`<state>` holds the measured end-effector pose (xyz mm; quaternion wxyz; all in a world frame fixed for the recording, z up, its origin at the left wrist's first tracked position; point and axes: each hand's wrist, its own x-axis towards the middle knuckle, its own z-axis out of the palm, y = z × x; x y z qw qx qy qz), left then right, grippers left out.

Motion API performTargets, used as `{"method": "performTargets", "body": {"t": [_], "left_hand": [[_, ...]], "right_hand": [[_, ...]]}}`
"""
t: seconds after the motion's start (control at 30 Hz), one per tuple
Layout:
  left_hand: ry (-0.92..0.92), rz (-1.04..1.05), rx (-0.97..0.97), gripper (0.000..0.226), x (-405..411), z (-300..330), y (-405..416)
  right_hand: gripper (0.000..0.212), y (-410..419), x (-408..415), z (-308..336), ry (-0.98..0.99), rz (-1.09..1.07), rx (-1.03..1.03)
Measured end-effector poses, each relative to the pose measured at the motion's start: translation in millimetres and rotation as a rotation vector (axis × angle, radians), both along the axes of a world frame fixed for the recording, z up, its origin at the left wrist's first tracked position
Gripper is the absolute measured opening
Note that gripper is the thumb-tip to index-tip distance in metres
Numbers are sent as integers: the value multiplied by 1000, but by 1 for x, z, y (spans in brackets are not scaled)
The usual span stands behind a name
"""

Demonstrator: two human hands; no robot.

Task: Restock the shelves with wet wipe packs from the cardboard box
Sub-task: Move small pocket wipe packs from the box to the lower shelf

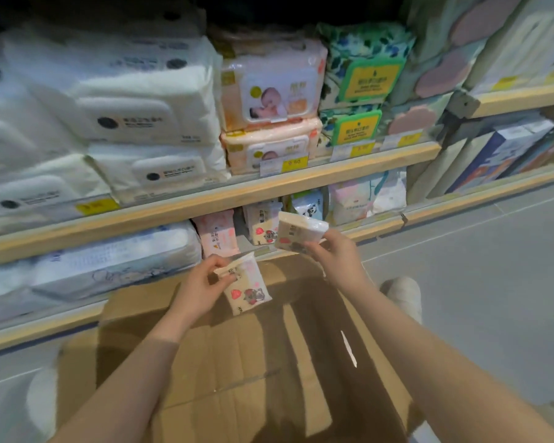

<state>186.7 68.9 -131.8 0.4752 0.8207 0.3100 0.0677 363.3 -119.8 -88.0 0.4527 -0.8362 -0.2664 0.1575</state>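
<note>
My left hand point(202, 284) pinches the top of a small cream wet wipe pack point(248, 287) with red hearts, held above the open cardboard box point(205, 362). My right hand point(335, 251) grips a second pack of the same kind point(298, 233), raised in front of the bottom shelf point(378, 225). On that shelf, behind the raised pack, stands a matching cream pack point(259, 225) beside a pink pack point(218, 233). No packs show on the visible part of the box floor.
The upper wooden shelf point(205, 199) carries large white packs point(135, 107), pink baby-wipe packs point(272, 87) and green floral packs point(365, 65). A big blue-white pack point(109, 260) lies on the bottom shelf at left. Grey floor and a light shoe point(403, 297) lie right of the box.
</note>
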Motion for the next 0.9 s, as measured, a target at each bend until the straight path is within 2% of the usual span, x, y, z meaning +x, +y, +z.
{"method": "performTargets", "body": {"t": [0.1, 0.33, 0.43, 0.53, 0.67, 0.8, 0.9], "left_hand": [[81, -41, -74, 16, -9, -20, 9], [138, -37, -155, 17, -6, -34, 19], [140, -37, -165, 15, -6, -40, 22], [130, -20, -175, 17, -5, -42, 23], [110, -20, -193, 22, -4, -39, 23], [50, -19, -258, 22, 6, -25, 19], [-39, 4, -262, 15, 28, -7, 14]], "right_hand": [[28, 36, 15, -18, 3, 67, -68], [28, 93, 44, -61, 33, 149, -323], [27, 105, 47, -75, 72, 87, -391], [20, 113, 49, -82, 63, 17, -389], [29, 111, 48, -77, 103, -34, -332], [37, 82, 41, -57, 96, 36, -213], [29, 51, 32, -31, 260, 191, -173]]}}
